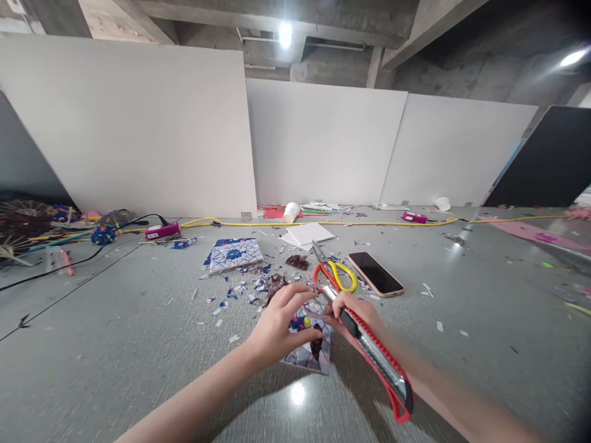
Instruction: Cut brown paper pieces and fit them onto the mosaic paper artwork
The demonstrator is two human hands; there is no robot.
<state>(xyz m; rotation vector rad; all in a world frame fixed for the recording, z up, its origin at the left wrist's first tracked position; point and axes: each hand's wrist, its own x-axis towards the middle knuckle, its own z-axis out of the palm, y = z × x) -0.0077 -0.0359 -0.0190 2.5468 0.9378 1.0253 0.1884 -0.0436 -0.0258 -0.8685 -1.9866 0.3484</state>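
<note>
My left hand (282, 326) lies with its fingers spread over a patterned mosaic-like panel (302, 357), which shows blue, yellow and dark patches. My right hand (353, 314) is wrapped round a red box cutter (381, 357), its front end over the panel's upper right edge and its rear end toward the lower right. Beyond my hands are scissors (341, 277) with one orange and one yellow handle. Dark brown scraps (298, 262) lie left of the scissors. What is under my left palm is hidden.
Right of the scissors lies a phone (376, 274). Another mosaic panel (236, 253) is at the back left, with white sheets (310, 234) behind the scissors. A paper cup (290, 212), yellow cable (258, 225) and magenta power strip (162, 231) lie near white boards (323, 141).
</note>
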